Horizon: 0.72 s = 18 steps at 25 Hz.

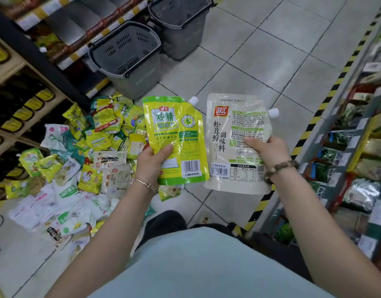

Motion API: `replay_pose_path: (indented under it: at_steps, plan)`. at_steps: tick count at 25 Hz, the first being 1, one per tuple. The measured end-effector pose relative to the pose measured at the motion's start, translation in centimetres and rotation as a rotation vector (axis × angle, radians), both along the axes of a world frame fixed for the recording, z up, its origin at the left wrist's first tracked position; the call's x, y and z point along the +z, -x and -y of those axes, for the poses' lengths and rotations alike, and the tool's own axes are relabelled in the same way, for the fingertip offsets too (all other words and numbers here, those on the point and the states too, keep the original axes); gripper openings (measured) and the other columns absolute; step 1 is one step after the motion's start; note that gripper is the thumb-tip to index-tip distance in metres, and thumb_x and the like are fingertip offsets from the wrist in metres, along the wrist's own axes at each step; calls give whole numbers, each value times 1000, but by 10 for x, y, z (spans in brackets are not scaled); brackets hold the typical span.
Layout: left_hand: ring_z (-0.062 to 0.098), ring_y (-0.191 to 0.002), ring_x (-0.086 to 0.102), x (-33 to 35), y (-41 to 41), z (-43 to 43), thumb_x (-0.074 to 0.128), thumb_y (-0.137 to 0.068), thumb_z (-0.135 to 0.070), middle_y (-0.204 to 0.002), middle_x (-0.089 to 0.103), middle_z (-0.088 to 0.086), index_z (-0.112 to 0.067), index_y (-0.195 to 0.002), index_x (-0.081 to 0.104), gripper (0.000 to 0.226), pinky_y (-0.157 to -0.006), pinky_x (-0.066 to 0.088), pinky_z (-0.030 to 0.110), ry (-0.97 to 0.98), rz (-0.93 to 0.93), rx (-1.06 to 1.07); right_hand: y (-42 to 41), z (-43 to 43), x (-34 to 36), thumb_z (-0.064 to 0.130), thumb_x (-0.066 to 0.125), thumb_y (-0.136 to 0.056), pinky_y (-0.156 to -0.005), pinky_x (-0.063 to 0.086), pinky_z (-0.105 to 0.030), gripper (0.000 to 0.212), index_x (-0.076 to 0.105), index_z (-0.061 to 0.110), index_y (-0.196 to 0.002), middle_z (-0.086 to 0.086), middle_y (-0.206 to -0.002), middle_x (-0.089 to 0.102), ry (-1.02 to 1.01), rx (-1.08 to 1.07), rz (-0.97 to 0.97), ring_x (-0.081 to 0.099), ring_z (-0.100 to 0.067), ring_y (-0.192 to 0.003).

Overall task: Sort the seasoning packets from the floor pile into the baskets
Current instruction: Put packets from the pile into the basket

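1. Left hand (151, 162): holds up one yellow-green pouch (176, 136) with a white corner spout. The thumb lies curled across the front and the fingers are hidden behind, pinching the lower left part. Large characters read 鸡精 above 调味料; the small red logo is only partly legible. A barcode sits at the lower right.
2. Right hand (264, 149): holds up one cream pouch (232, 143), also spouted, just beside the first. The thumb presses the front near the right edge, with the fingers behind. Red logo 双汇; vertical text 松茸鲜调味料. There is a stamped number code along the top, and a barcode and nutrition table at the bottom.
3. Pile (77, 158): many packets, too many to count, mostly yellow-green and white, heaped on the tiled floor (260, 61) to the left, against the left shelf (17, 100).
4. Two grey slotted baskets (127, 57) (181, 22): they stand side by side beyond the pile; their contents cannot be told.
5. Right shelf (361, 147): holds bagged goods; its base is edged with yellow-black striping.
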<state>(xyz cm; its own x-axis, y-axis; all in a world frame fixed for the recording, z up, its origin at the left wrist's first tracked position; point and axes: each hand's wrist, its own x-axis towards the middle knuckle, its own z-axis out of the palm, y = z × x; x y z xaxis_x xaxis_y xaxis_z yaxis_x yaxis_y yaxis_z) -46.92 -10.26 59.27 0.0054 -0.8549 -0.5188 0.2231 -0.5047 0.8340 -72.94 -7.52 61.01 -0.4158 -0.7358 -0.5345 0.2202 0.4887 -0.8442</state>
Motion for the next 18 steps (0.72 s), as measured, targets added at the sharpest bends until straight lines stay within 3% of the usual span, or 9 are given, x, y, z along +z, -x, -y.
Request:
replay_pose_path:
  at_steps: [8, 18]
  plan:
    - [14, -58, 69, -10, 66, 99, 65, -82, -8, -67, 72, -4, -14, -83, 61, 8, -51, 56, 27, -28, 39, 78, 69, 110, -9, 8, 75, -75, -51, 54, -27, 10, 68, 12, -82, -3, -75, 74, 5, -4, 97, 71, -20, -67]
    - [17, -60, 69, -8, 95, 288, 66, -82, -9, -69, 73, -1, -13, -79, 64, 5, -62, 57, 36, -14, 25, 282, 95, 352, 10, 11, 76, -74, -45, 52, -24, 13, 64, 11, -79, 0, -67, 72, -23, 238, -18, 70, -17, -60]
